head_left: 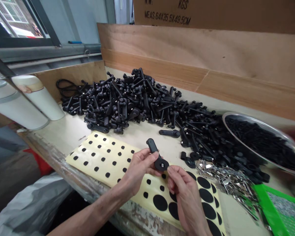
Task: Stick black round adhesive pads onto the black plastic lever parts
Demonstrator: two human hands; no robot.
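Between thumb and fingers, my left hand [143, 165] holds a black plastic arm piece [153, 148], its narrow end pointing up and away. The round end, with a small metal bit in its centre, faces me. My right hand [183, 186] pinches at the right edge of that round end; whether a thin part lies between those fingertips is too small to tell. Beneath both hands lies a yellow sticker sheet [102, 147] with small black dots on the left and large black discs on the right.
Behind the sheet is a big pile of black parts [127, 101]. To the right are a metal bowl [260, 137] of black pieces, loose metal clips [233, 180] and a green tray [272, 209]. Two white containers [43, 98] stand left; a wooden board [199, 55] closes the back.
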